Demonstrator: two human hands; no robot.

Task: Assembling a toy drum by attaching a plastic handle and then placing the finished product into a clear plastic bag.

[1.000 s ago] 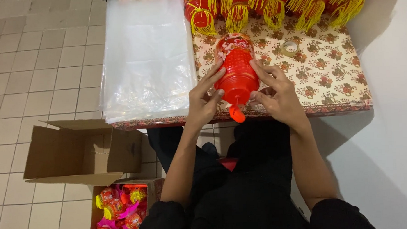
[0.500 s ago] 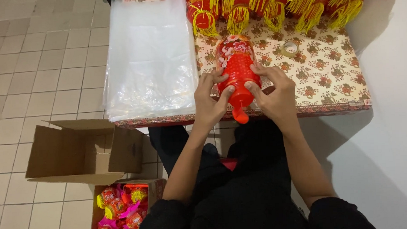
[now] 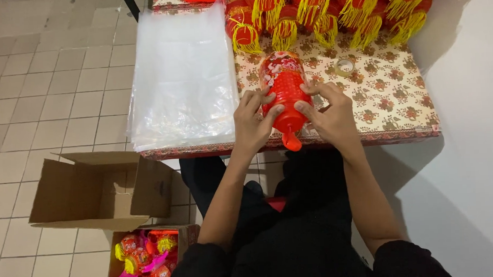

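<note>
Both my hands grip a red plastic lantern (image 3: 284, 85) with a flowered top, lying lengthways on the table's floral cloth (image 3: 387, 90). My left hand (image 3: 254, 122) clasps its left side near the narrow orange-red end, which points toward me over the table edge. My right hand (image 3: 327, 111) presses on its right side, fingers curled over the body. A stack of clear plastic bags (image 3: 181, 80) lies just left of my left hand.
Several red lanterns with yellow tassels (image 3: 318, 13) are piled at the table's far edge. A roll of clear tape (image 3: 344, 67) sits behind my right hand. An open cardboard box (image 3: 95, 187) stands on the tiled floor at left, with another box of colourful lanterns (image 3: 147, 256) below it. A white wall is at right.
The lantern has been lowered and squeezed shorter between my hands. Both hands have shifted slightly toward its near end.
</note>
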